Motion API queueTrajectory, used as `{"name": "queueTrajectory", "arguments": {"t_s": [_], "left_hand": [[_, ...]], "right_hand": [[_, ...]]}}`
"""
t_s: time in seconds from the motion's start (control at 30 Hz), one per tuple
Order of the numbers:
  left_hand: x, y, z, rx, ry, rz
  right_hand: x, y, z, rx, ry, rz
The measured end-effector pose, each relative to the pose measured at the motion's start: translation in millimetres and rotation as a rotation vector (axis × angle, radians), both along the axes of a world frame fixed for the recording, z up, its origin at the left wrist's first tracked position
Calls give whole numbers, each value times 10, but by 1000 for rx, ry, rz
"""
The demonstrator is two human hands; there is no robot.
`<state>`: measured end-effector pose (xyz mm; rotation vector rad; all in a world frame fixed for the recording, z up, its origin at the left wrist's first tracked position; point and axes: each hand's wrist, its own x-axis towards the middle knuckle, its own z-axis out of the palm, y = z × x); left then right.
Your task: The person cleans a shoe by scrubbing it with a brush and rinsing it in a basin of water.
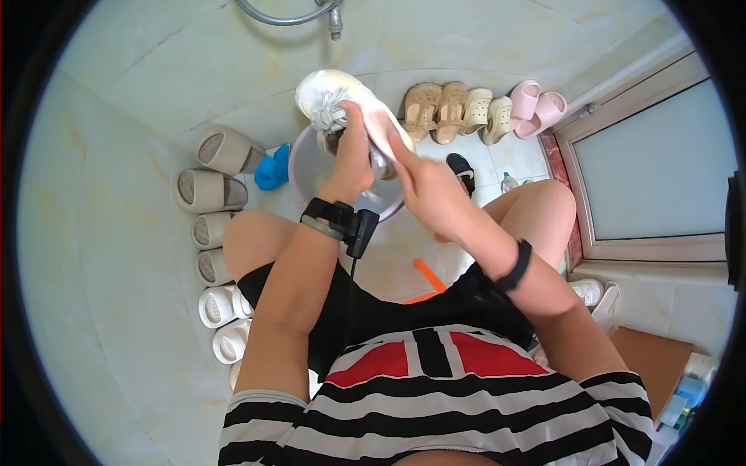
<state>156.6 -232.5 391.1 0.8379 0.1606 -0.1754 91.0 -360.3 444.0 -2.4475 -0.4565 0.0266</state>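
Observation:
A white shoe [330, 84] with loose pale laces is tilted up above a basin, in the upper middle of the head view. My left hand [351, 159] is closed around the shoe, its thumb near the laces. My right hand [431, 190], partly blurred, is closed against the shoe's side and sole. A pale pinkish patch shows by its fingertips, but I cannot make out what they hold. Below the shoe stands the pale purple basin [301, 161], with water partly hidden by my hands.
Beige slippers [206, 190] and white sandals [221, 307] line the left wall. A blue bag [272, 168] lies beside the basin. Tan clogs [422, 111], cream clogs [498, 120] and pink slides [538, 109] stand along the back wall. A frosted door [645, 159] is at right.

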Motion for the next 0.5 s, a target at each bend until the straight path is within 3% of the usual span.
{"name": "queueTrajectory", "arguments": {"t_s": [0.1, 0.2, 0.23, 0.33, 0.4, 0.5], "left_hand": [[37, 98, -42, -115, -9, -27], [126, 195, 6, -175, 17, 43], [132, 190, -9, -196, 50, 71], [110, 145, -136, -180, 110, 87], [90, 121, -74, -139, 50, 69], [48, 225, 110, -161, 53, 35]], "right_hand": [[309, 168, -127, 86, -105, 8], [-224, 31, -149, 47, -133, 72], [-374, -49, -54, -84, -107, 79], [-106, 98, -30, -53, -40, 68], [342, 256, -150, 10, -146, 83], [301, 219, -120, 21, -133, 117]]}}
